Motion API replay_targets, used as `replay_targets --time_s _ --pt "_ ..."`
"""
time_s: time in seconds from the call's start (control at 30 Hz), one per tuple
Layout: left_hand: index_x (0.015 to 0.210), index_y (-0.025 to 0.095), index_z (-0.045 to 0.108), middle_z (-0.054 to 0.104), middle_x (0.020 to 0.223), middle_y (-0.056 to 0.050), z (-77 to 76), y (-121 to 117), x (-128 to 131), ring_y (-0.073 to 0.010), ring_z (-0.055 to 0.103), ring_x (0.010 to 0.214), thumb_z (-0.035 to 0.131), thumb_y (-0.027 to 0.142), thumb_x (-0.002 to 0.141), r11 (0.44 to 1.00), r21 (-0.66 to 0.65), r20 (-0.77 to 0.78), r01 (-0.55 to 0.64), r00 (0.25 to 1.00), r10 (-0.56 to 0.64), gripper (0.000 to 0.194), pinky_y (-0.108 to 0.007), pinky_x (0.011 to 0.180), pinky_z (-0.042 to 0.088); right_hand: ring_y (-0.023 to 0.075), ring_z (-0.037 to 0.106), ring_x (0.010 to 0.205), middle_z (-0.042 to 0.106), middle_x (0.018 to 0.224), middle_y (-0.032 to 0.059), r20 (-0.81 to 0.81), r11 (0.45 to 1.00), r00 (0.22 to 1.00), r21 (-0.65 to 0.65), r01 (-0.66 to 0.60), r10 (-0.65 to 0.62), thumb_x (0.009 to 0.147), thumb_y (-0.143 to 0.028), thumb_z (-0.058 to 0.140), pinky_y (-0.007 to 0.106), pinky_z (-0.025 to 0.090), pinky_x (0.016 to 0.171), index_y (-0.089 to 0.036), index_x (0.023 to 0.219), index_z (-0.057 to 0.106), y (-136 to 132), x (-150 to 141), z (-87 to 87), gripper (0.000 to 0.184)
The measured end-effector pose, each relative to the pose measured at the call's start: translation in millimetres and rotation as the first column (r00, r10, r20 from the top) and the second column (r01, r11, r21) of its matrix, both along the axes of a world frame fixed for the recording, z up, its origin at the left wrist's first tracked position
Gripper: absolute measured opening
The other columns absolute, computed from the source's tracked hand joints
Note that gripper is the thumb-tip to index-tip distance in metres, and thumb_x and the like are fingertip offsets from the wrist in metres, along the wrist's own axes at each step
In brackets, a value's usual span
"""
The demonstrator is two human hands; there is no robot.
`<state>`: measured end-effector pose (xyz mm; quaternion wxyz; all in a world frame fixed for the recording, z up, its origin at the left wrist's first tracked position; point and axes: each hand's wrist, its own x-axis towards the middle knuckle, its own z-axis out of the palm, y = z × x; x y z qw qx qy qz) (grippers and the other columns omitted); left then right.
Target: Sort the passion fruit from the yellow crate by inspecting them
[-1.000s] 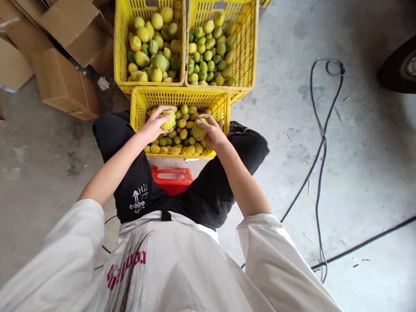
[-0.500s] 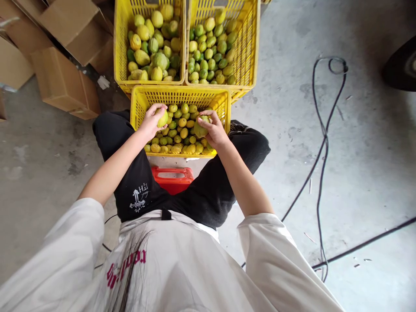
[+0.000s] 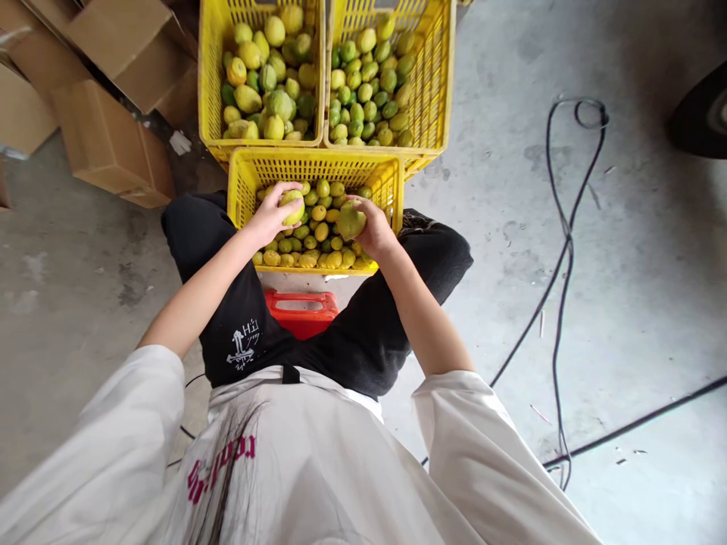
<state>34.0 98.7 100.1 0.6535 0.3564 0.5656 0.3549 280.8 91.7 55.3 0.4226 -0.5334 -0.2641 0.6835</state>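
Observation:
Over the near yellow crate (image 3: 315, 157) both my hands are raised, each with a fruit in its grasp. My left hand (image 3: 273, 217) is wrapped round a yellow-green lemon (image 3: 293, 207). Held in my right hand (image 3: 375, 229) is a larger, greener lemon (image 3: 351, 220), its smooth side turned up. Below them, many smaller yellow and green lemons (image 3: 310, 242) cover the bottom of the crate. The two held lemons are a short gap apart.
Behind stand two more yellow crates, the left one (image 3: 205, 76) with larger lemons and the right one (image 3: 446, 83) with small greenish ones. Cardboard boxes (image 3: 107, 144) lie at left. A red stool (image 3: 304, 322) is beneath me. A black cable (image 3: 560, 303) crosses the floor at right.
My left hand has shifted slightly right with its lemon, towards the other one. The lemon in my right hand has turned, and those fingers now sit further behind it.

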Motion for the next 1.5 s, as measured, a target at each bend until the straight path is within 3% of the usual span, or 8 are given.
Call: replay_targets --time_s 0.27,0.4,0.53,0.7,0.97,1.07,1.27,1.5 --pt "0.117 0.029 0.067 0.068 0.114 -0.002 -7.4 -3 -1 -0.0148 0.071 0.087 0.091 0.038 0.085 0.994 0.043 -0.063 0.096 0.994 -0.093 0.041 -0.025 0.071 0.062 0.0280 0.074 0.102 0.072 0.092 0.0001 -0.014 0.994 0.995 0.054 -0.098 0.099 0.066 -0.059 0.104 0.039 0.066 0.083 -0.031 0.100 0.069 -10 -7 7.0 0.056" --pt "0.115 0.028 0.069 0.069 0.120 -0.004 -10.5 -7 2 -0.0163 0.069 0.091 0.095 0.035 0.080 0.985 0.103 -0.114 0.136 0.986 -0.124 0.045 -0.026 0.073 0.062 0.0258 0.074 0.089 0.068 0.087 -0.0017 -0.049 0.991 0.990 0.025 -0.129 0.130 0.069 -0.057 0.102 0.041 0.067 0.076 -0.032 0.100 0.067 -12 -7 9.1 0.053" --pt "0.116 0.027 0.068 0.066 0.130 -0.006 -7.3 -8 8 -0.0203 0.069 0.105 0.089 0.027 0.080 0.996 0.052 -0.100 0.072 0.993 -0.066 0.041 -0.033 0.085 0.065 0.0241 0.073 0.082 0.067 0.090 -0.0014 -0.038 0.995 0.994 -0.007 -0.101 0.101 0.067 -0.054 0.103 0.041 0.067 0.072 -0.032 0.100 0.065 -10 -7 6.1 0.055" --pt "0.124 0.026 0.066 0.063 0.128 -0.006 -2.5 -3 9 -0.0206 0.074 0.101 0.072 0.023 0.087 0.995 -0.064 0.030 0.081 0.996 -0.079 0.038 -0.039 0.086 0.067 0.0270 0.075 0.103 0.069 0.098 -0.0021 -0.056 0.999 0.998 -0.009 0.039 -0.040 0.070 -0.055 0.095 0.044 0.071 0.086 -0.032 0.102 0.063 -2 -5 -1.6 0.051" --pt "0.117 0.026 0.070 0.073 0.117 -0.004 -3.0 -3 2 -0.0198 0.075 0.097 0.091 0.038 0.077 0.987 0.115 -0.017 0.109 0.994 -0.108 0.047 -0.032 0.081 0.066 0.0333 0.077 0.125 0.077 0.115 0.0026 -0.123 0.995 0.992 0.100 -0.002 0.015 0.072 -0.064 0.096 0.044 0.069 0.097 -0.032 0.114 0.065 -1 1 7.6 0.061" --pt "0.120 0.029 0.068 0.072 0.116 -0.001 -2.6 -3 2 -0.0177 0.078 0.097 0.088 0.038 0.081 0.992 0.103 -0.007 0.073 0.997 -0.073 0.046 -0.034 0.086 0.069 0.0318 0.079 0.119 0.075 0.111 -0.0002 -0.106 0.998 0.994 0.065 -0.013 0.020 0.070 -0.063 0.100 0.045 0.071 0.096 -0.033 0.110 0.064 -5 0 9.6 0.061" --pt "0.129 0.031 0.065 0.075 0.107 0.000 -2.4 -1 3 -0.0124 0.076 0.082 0.088 0.034 0.088 0.998 0.055 -0.040 -0.010 0.999 0.012 0.047 -0.022 0.072 0.062 0.0287 0.081 0.107 0.071 0.104 -0.0033 -0.057 1.000 0.998 0.017 -0.008 0.009 0.065 -0.058 0.105 0.041 0.071 0.082 -0.034 0.108 0.060 -6 1 4.5 0.066" --pt "0.134 0.037 0.064 0.078 0.104 0.001 -0.2 -2 4 -0.0136 0.077 0.084 0.087 0.030 0.091 0.993 0.110 -0.012 -0.046 0.999 0.047 0.049 -0.021 0.067 0.057 0.0249 0.079 0.103 0.069 0.101 -0.0042 -0.055 0.999 0.998 0.029 0.013 -0.011 0.067 -0.051 0.107 0.038 0.072 0.079 -0.034 0.108 0.057 -10 -5 10.3 0.067"
